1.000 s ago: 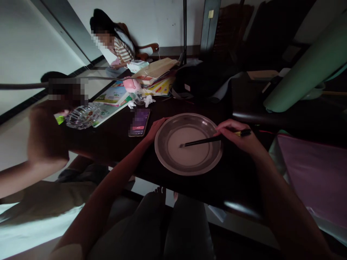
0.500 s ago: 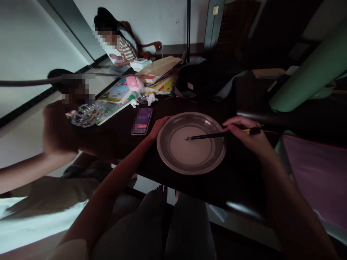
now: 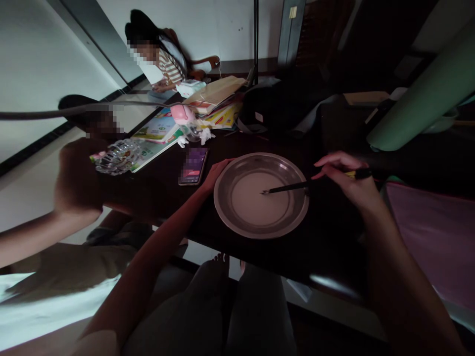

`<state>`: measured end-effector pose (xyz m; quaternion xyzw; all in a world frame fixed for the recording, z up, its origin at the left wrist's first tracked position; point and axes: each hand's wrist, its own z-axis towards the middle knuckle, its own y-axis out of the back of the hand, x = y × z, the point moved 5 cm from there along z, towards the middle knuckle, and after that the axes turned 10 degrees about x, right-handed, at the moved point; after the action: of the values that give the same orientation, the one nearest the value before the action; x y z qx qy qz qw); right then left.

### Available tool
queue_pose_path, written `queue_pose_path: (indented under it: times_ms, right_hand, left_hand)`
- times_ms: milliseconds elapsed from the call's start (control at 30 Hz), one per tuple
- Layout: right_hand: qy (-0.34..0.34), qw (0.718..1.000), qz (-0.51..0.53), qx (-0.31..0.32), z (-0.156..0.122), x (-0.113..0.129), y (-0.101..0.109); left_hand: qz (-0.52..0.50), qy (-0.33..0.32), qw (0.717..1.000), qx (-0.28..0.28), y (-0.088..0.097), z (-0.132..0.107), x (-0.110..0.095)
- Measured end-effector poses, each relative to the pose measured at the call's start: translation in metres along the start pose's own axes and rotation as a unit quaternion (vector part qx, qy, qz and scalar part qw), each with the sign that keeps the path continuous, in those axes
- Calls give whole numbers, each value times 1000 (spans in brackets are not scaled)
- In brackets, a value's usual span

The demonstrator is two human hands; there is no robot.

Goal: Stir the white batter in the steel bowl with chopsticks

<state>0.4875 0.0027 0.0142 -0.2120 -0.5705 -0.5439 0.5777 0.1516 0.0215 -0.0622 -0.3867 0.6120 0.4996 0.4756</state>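
One round dish (image 3: pixel 241 225), one thin brush (image 3: pixel 285 188)
I can count one phone (image 3: pixel 193 166), one see-through bowl (image 3: pixel 111 165), one fat green tube (image 3: pixel 419 94), two white scrunched-up bits (image 3: pixel 181 142) (image 3: pixel 206 136) and two other people (image 3: pixel 170 66) (image 3: pixel 79 173).

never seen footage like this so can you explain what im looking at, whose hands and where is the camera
There is no machine: you see a person's bare left hand and right hand. A camera worn on that person's head, looking forward and down, takes every picture. On the dark table lie a round dish, a phone, books and a clear bowl. The left hand is at the dish's rim, partly hidden. The right hand holds a thin dark stick, its tip over the dish; I can't tell whether it touches. The arm at far left belongs to someone else.
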Motion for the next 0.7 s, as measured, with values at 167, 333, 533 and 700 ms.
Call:
queue_pose_path:
  times_ms: [167,333,533,700]
  right_hand:
    - [-9,998,33,52,1,0,-10]
    - [-1,1000,-4,26,3,2,-11]
    - [-26,998,45,21,1,-3,-4]
    - [0,998,9,56,3,1,-20]
  left_hand:
    - [-16,-5,1000,4,0,1,1]
    - [-8,3,1000,-1,1,1,2]
    - [-15,2,1000,2,0,2,3]
    - [-26,4,1000,9,0,3,4]
